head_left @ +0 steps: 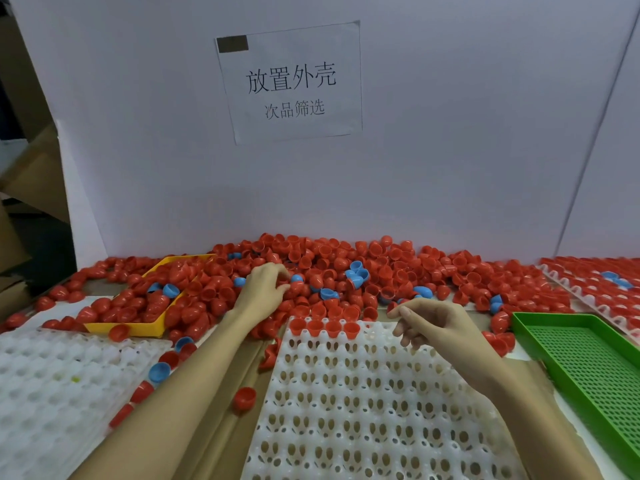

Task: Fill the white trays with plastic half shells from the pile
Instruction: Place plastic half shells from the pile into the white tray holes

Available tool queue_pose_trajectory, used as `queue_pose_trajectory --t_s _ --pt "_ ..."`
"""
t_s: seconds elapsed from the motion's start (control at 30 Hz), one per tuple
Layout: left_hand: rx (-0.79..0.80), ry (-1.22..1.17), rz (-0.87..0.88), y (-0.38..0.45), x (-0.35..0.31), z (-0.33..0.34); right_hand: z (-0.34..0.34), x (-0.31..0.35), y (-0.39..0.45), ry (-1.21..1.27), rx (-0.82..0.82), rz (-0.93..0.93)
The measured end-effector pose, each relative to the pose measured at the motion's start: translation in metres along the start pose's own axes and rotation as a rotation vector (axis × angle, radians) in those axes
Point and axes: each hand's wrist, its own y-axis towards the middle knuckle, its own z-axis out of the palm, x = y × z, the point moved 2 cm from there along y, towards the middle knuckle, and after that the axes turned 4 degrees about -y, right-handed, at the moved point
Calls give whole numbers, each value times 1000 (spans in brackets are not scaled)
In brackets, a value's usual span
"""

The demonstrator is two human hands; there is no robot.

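The left hand [265, 287] is curled into the pile [346, 268], a red shell apparently pinched; the right hand [436, 325] is held empty, fingers loosely bent, over the tray [363, 403]; four shells [323, 328] are seated in its far row; a blue shell could be taken by mistake; a shell could be seated tilted.

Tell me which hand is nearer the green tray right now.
Right. The right hand hovers over the center white tray's far edge, just left of the green tray; the left hand is farther left, in the shell pile.
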Motion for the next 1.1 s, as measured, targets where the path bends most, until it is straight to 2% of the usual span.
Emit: queue_pose_trajectory --t_s 0.1,0.23,0.3,0.33,0.37,0.43,0.53,0.6,0.67,0.77,0.83,0.93,1.1 --pt "-69 -384 -34 -10 -12 -10 -4 -2 0 -5 -10 2" --pt "163 -1081 -52 -37 -36 -21 -4 -2 0 3 -6 -2" --pt "254 -1242 -41 -50 -43 -26 -2 -2 0 5 1 1" --pt "256 -1235 -35 -54 -44 -27 -1 -2 0 4 4 3" --pt "220 -1176 -34 -57 -42 -29 0 -2 0 4 6 4" --pt "48 -951 -63 -58 -32 -36 1 -1 -1 6 4 7" --pt "-253 -414 -157 -47 -1 -49 0 -2 -1 3 -3 13" --pt "-301 -118 -227 -37 15 -50 -1 -1 -1 2 -10 18" --pt "-281 57 -227 -27 18 -44 -1 -1 -1 0 -14 19" --pt "-199 -8 -87 -11 3 -25 0 -2 0 -13 -13 19" --pt "-95 -66 17 1 -12 -10 -1 -3 0 -13 -18 20" --pt "121 -28 144 20 -29 16 -3 -4 1 -10 -21 22" --pt "350 299 113 47 -38 50 -6 -7 3 -16 -24 16"
